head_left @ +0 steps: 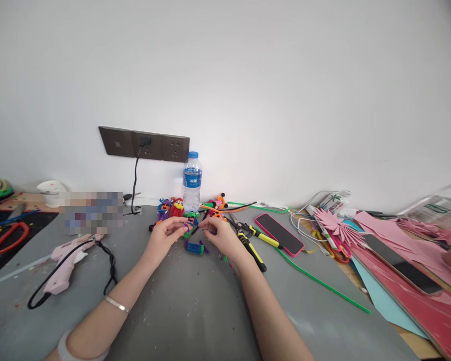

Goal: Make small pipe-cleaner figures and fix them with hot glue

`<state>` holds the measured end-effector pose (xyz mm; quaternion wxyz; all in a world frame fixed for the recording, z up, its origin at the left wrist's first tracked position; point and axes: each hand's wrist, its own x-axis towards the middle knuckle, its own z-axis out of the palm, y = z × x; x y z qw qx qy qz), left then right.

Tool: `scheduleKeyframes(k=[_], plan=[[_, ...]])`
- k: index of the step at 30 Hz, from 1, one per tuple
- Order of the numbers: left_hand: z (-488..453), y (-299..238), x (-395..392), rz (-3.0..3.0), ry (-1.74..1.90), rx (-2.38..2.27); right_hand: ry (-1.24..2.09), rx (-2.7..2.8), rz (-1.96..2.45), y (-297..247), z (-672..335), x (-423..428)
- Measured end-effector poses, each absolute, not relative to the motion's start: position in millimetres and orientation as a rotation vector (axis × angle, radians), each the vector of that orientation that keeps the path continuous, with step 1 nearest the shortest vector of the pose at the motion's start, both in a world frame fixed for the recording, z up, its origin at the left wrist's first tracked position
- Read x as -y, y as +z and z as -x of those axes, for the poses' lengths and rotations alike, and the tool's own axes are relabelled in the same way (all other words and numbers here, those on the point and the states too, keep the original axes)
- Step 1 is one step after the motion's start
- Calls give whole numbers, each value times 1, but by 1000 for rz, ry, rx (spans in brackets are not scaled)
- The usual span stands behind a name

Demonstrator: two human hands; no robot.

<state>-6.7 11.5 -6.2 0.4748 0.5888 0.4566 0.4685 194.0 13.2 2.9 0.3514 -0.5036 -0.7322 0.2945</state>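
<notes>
At the bottom of the frame two bare forearms reach up over the grey tabletop [195, 306], the left one wearing a thin silver bracelet [116, 304]. In the lower left lies a pink glue gun [65, 265] with its black cord looped beside it. Just below the middle of the frame, the left hand [165, 235] and right hand [221, 238] meet, and the fingertips of both pinch a small purple-and-green pipe-cleaner piece [188, 229] held just above the table. A blue pipe-cleaner bit [194, 247] lies right under it. Just right of the right hand lie yellow-handled cutters [250, 240], then a pink-cased phone [279, 233]. Behind the hands stand bright pipe-cleaner figures [171, 207] and a water bottle [192, 181] by the wall, below dark wall sockets [145, 144].
</notes>
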Motion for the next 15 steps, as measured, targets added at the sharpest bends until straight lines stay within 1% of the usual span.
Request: scheduleKeyframes(k=[4,9,15], plan=[[5,-4,-9,-1454,1100,-1113,941,1619,1245,6,-194,-18],[0,2,-4,-1472,1102,-1093,1187,1435,1036,6,-188,-17],[1,2,-5,-1519,1043,-1062,1297,1372,860,1,-177,-16]])
